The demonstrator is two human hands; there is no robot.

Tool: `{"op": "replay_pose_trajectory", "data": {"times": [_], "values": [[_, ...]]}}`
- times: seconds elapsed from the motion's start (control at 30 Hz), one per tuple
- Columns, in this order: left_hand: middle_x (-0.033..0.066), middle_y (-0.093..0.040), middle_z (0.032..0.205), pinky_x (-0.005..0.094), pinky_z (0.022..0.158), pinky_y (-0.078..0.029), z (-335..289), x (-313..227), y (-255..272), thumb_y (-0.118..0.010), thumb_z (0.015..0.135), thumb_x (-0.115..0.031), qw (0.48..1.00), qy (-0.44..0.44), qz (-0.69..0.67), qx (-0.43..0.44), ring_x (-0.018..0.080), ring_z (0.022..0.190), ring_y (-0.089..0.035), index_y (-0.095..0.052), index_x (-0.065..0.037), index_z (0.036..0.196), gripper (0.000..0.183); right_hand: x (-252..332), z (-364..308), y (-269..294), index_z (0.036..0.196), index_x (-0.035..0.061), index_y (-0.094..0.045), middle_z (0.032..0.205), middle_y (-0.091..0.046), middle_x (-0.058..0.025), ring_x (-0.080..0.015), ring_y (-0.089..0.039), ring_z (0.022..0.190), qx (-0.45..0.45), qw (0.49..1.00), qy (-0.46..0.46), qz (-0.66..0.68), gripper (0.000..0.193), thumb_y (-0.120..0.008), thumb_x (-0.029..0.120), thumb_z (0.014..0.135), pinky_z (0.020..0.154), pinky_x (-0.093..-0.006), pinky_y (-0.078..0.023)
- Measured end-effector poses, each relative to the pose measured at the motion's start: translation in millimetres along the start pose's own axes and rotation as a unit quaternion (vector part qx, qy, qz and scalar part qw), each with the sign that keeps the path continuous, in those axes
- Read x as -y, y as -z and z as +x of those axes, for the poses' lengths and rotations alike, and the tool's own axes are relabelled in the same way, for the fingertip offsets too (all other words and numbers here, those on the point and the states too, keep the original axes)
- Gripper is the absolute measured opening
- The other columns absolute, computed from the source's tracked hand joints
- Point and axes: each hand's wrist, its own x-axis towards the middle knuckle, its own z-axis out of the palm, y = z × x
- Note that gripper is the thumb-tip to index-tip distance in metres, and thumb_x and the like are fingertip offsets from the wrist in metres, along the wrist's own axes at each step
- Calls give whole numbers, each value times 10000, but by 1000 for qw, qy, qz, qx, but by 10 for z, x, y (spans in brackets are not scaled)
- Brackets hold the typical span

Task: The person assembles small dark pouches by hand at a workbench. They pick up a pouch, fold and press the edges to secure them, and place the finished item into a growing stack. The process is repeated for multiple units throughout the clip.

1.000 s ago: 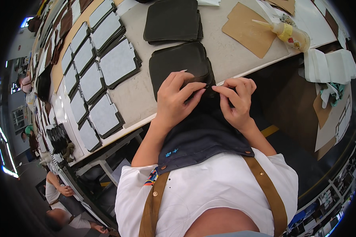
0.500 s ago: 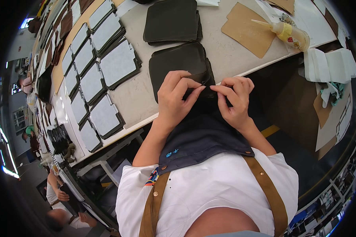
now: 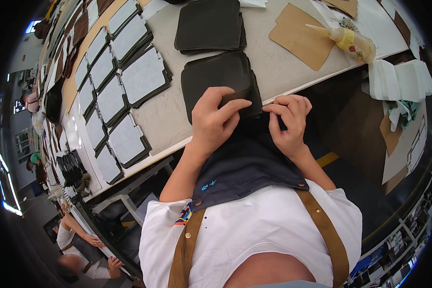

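Observation:
A stack of dark, leather-like panels (image 3: 211,71) lies near the table's front edge. Over its near right corner, my left hand (image 3: 213,115) is closed on the lifted edge of the top panel, which curls up between thumb and forefinger. Just right of that corner, my right hand (image 3: 290,122) is closed in a pinch at thumb and forefinger. Whatever its fingertips may hold is too small to make out. Directly behind stands a second stack of similar dark panels (image 3: 207,25).
To the left sit rows of dark pieces topped with white sheets (image 3: 143,77). At the right are a brown card (image 3: 302,36), a squeeze bottle (image 3: 353,43) with a thin nozzle and some white folded pads (image 3: 401,79). Another person's hand (image 3: 93,240) shows at lower left.
My right hand has drawn slightly to the right, away from the left. My left fingers have shifted at the panel's corner. The other person's hands at lower left have moved.

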Motion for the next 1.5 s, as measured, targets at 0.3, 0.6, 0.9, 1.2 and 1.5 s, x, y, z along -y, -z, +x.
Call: {"op": "replay_pose_trajectory", "data": {"times": [0.3, 0.6, 0.9, 1.2, 1.5], "values": [[74, -632, 977, 388, 749, -524, 55, -29, 29, -883, 732, -193, 1000, -26, 9, 15, 285, 891, -622, -726, -111, 905, 247, 43, 68, -26, 966, 124, -728, 950, -618, -25, -238, -557, 933, -8, 999, 0, 40, 213, -710, 9, 788, 912, -393, -326], [90, -639, 970, 387, 728, -514, 20, 9, 14, -867, 754, -159, 1000, -1, -11, 6, 287, 888, -629, -699, -79, 860, 215, 20, 49, -40, 961, 121, -723, 955, -616, -27, -241, -557, 946, -6, 1000, -6, 27, 193, -707, 18, 799, 919, -395, -328], [99, -642, 975, 386, 724, -515, 15, 11, 10, -863, 753, -141, 1000, -3, -12, 3, 289, 887, -632, -694, -69, 855, 211, 65, 73, -38, 1092, 128, -704, 987, -619, -36, -254, -551, 973, -17, 999, -27, 42, 283, -705, 36, 825, 951, -406, -331], [88, -640, 971, 384, 736, -522, 48, -31, 25, -879, 732, -159, 1000, -15, -10, -1, 295, 895, -633, -685, -76, 885, 260, 89, 112, -100, 1138, 142, -698, 1065, -595, -37, -251, -533, 1024, 29, 999, -2, 33, 333, -752, 82, 815, 962, -426, -322], [95, -662, 980, 389, 741, -530, -38, 74, -67, -860, 745, -108, 998, 2, -38, -49, 300, 884, -642, -684, -87, 1009, 318, 84, 132, -99, 1148, 136, -675, 1088, -612, -37, -248, -546, 1040, 35, 999, -6, 31, 389, -809, 91, 786, 977, -419, -320]]}}
